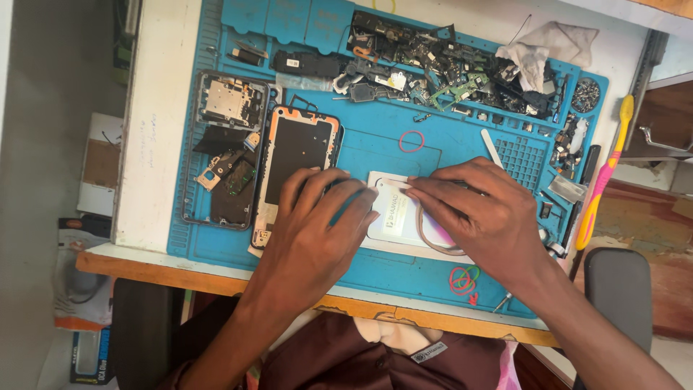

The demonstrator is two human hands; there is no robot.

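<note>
Now both hands rest on a white card-like packet [395,217] lying in the lower middle of the frame, on a blue work mat [375,144] that covers most of the white worktop [155,144]. The left hand [317,224] lies flat with its fingers [339,195] spread and loosely curved, their tips pressing on the packet's left edge; it grips nothing. The right hand [480,217] comes in from the lower right, its fingers [433,189] stretched out and pressed together over the packet's top edge, pinching or peeling at a thin strip there, though I cannot tell whether anything is actually held.

Just left of the left hand, a phone frame with an orange rim [299,155] lies face up, partly under the fingers. Further left lies an opened phone body [227,144] showing its inner parts. Along the top of the mat sits a heap of small phone parts [433,68] and a crumpled cloth [545,47]. A red rubber band [411,141] lies above the packet, more coloured bands [464,278] below it. A pink and yellow toothbrush [605,173] lies at the right edge.
</note>
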